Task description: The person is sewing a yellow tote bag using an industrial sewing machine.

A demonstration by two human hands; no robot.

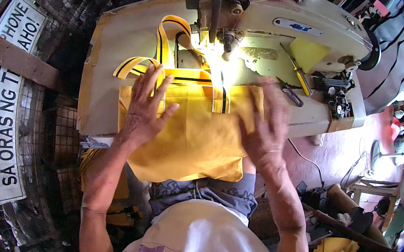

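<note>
Head view: resting left hand (143, 113), fingers apart, on yellow bag (193, 137) mid-frame, likely steadying strap (190, 77) near sewing machine (296, 11); laying right hand (268, 130) over right edge, grip too blurred to tell.

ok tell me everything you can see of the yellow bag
The yellow bag looks like lightly creased cloth, its top edge toward the sewing machine. A black-striped yellow strap loops there, one end lying on the cloth. The bag spans the front edge of the table, its lower part over the lap. The left hand appears to touch its upper left; the right hand, blurred, is at its upper right.
</note>
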